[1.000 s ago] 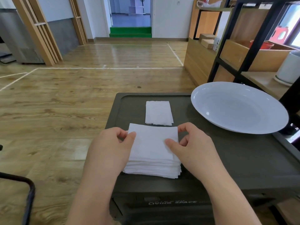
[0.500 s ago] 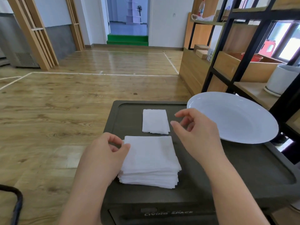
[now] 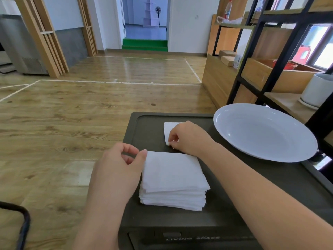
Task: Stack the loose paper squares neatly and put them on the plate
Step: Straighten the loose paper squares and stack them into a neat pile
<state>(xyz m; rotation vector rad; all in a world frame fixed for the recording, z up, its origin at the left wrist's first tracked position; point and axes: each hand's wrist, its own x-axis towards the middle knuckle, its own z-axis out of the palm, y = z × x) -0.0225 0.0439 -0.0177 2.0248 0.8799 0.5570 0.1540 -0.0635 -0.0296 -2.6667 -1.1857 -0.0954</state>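
Black box [image 3: 252, 186] "LIVING SPACE" | right hand [image 3: 189, 137] pinches loose square [image 3: 168, 129]

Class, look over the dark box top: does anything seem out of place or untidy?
One paper square lies apart from the stack, pinched by the right hand. The stack's lower sheets fan out unevenly. The plate holds nothing yet.

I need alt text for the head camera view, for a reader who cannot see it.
On a dark box lid, the right hand pinches the near corner of a loose paper square, while the left hand touches a paper stack. An empty white plate sits to the right.
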